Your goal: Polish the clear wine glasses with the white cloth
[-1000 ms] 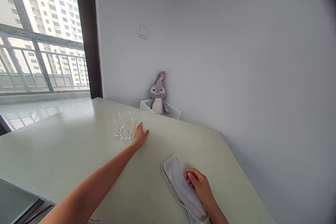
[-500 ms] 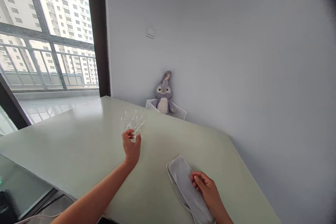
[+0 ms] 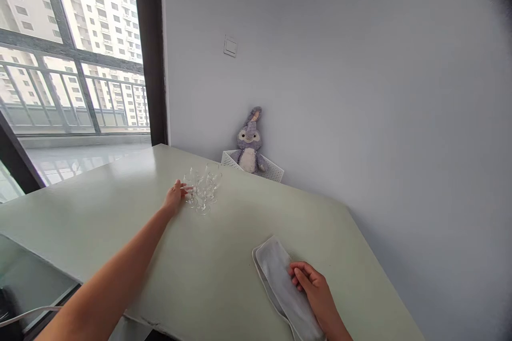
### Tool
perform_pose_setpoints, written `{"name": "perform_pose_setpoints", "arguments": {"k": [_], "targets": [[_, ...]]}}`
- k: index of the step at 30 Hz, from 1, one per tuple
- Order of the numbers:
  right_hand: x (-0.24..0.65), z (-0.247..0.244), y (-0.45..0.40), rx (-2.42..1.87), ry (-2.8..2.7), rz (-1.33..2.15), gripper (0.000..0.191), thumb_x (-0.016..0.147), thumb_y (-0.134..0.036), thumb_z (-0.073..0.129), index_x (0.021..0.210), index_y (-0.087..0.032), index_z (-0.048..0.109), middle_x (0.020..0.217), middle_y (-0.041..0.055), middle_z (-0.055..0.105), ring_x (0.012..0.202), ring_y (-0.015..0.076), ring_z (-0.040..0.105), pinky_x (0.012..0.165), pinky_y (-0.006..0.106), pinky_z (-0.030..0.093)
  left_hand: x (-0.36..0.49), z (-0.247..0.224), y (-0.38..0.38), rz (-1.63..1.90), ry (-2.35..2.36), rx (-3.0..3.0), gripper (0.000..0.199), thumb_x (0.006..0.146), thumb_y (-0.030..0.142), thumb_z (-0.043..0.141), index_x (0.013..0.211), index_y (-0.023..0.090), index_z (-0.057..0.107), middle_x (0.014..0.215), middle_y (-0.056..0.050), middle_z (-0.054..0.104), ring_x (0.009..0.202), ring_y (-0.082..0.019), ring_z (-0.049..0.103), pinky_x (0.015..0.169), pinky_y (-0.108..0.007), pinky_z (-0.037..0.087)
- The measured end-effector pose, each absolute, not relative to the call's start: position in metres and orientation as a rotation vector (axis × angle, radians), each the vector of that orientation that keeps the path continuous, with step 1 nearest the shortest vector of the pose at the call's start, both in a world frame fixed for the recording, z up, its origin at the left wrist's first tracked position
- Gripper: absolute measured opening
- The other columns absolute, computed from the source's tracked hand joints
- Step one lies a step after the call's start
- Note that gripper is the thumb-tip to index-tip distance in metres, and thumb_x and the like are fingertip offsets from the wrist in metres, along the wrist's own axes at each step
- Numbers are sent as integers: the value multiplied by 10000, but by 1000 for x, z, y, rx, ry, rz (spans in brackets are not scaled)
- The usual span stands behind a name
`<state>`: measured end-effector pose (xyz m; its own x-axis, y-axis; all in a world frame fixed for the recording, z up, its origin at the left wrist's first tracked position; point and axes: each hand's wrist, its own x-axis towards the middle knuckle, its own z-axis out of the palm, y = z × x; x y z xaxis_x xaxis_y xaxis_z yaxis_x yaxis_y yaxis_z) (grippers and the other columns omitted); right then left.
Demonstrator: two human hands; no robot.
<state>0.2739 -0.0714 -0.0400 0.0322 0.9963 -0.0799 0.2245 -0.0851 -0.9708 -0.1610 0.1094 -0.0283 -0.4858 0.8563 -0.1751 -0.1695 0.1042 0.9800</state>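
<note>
Several clear stemmed glasses point(image 3: 204, 192) stand upright in a tight cluster on the table. At their left side is my left hand point(image 3: 175, 196), its fingers stretched toward the leftmost glass; whether they touch it I cannot tell. A folded grey cloth point(image 3: 276, 272) with a pale edge lies flat near the front. My right hand point(image 3: 314, 287) is at the cloth's right edge, fingers curled over it and thumb close to the index finger.
The pale green table point(image 3: 120, 213) runs to the wall. Behind its far edge, a purple plush toy point(image 3: 248, 149) sits in a white perforated basket point(image 3: 275, 171). A window point(image 3: 72, 53) is at the left, and a white cable point(image 3: 32, 311) passes at the lower left.
My left hand has moved left and slightly away from me, from in front of the glasses to their left side. My right hand and the cloth have stayed put.
</note>
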Motion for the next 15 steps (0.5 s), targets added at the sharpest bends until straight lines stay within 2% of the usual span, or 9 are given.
{"name": "perform_pose_setpoints", "arguments": {"k": [4,15], "targets": [[274,-42,-71,-1439,-1326,1140,308,731,-440,529,818,-167,641,771,59,634,638,162,529,582,259,409,-172,-23,125,1376,1427,729,403,821,453,381,822,116,603,701,-91,669,566,-148,589,609,-275,456],[271,-40,-72,-1461,-1299,1118,315,716,-440,530,816,-165,647,764,59,639,635,160,533,574,256,410,-172,-13,143,1269,1254,746,353,839,427,388,878,111,540,788,-112,646,658,-183,614,487,-246,443]]}}
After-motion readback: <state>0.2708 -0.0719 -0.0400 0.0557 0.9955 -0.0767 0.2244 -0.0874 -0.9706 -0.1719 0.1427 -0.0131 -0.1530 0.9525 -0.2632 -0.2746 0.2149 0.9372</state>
